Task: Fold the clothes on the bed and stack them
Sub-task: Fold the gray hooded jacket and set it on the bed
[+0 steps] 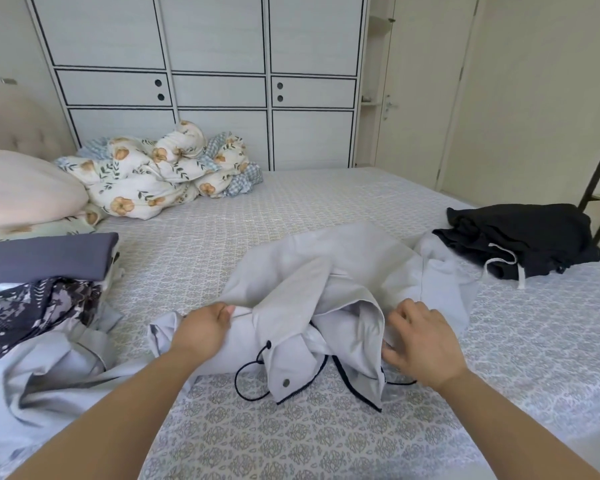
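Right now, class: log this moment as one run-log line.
left hand: pinches grey jacket | right hand: fingers on jacket | black shorts: unfolded | step: jacket not yet folded

The left hand (205, 329) hides its fingertips in a fold of the pale grey jacket (329, 292), the jacket's drawcord (248, 379) vanishes under the cloth, the patterned garment (32, 310) and pillow (21, 188) run off the left edge, and both forearms leave the bottom edge.

- One pale grey jacket (347, 289), frame centre
- One black garment (523, 237), right
- One folded stack (45, 258), left
- One floral duvet (153, 171), upper left
- One pillow (25, 192)
- Two hands
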